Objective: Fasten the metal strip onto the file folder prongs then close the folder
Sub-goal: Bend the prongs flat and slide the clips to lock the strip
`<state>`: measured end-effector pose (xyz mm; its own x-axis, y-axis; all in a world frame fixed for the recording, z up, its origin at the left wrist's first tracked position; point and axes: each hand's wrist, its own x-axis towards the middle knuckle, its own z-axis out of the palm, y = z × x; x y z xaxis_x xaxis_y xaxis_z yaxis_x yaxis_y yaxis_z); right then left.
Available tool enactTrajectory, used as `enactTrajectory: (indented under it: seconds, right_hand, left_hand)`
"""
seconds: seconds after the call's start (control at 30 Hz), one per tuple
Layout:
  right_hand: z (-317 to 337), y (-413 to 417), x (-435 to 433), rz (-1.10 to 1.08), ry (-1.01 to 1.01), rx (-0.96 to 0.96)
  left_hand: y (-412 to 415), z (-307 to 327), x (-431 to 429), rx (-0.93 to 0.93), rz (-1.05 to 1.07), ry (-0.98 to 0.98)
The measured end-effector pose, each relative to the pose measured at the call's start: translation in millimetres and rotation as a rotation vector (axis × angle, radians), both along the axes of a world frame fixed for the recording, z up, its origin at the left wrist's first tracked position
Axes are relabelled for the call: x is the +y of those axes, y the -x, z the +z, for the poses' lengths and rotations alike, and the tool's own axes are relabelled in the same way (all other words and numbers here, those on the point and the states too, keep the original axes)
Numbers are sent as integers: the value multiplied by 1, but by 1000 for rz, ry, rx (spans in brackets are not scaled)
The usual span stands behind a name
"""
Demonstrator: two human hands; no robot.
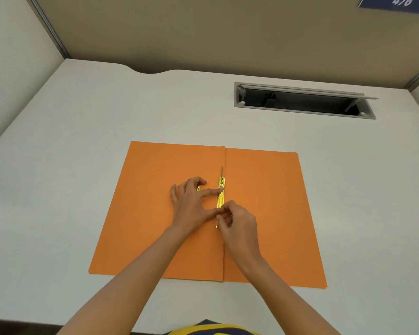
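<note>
one metal strip (pixel 220 195) lies lengthwise along the folder crease (pixel 224 157) — left hand (pixel 191 201) presses it flat-fingered, right hand (pixel 240 223) pinches it.

1. File folder (pixel 155 213): one, orange.
2. Metal strip (pixel 220 197): one long gold piece at the fold.
3. Short gold piece (pixel 198 188): one, partly hidden; kind unclear.
4. Thin prong (pixel 222 170): one visible.
5. Hands: two, the left hand (pixel 191 201) and the right hand (pixel 240 222).
6. Worktop (pixel 82 141): one.
7. Cable hatch (pixel 302 100): one.
8. Numbered sign (pixel 397 2): one.
</note>
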<state>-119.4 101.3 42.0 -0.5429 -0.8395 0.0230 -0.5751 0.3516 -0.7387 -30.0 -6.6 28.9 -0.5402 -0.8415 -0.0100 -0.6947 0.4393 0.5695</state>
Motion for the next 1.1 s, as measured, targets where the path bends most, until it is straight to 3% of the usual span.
enactTrajectory:
  seconds: [0.33, 0.53, 0.9, 1.1]
  right_hand:
    - [1, 1, 11, 52, 50, 108]
    - [4, -7, 9, 35, -3, 274]
    - [3, -10, 13, -39, -43, 41]
    - [6, -19, 14, -25, -38, 56]
  left_hand:
    - [1, 1, -1, -33, 1, -1]
    - [1, 1, 1, -46, 6, 3]
    - [1, 1, 2, -51, 6, 8]
    - [1, 0, 2, -44, 7, 13]
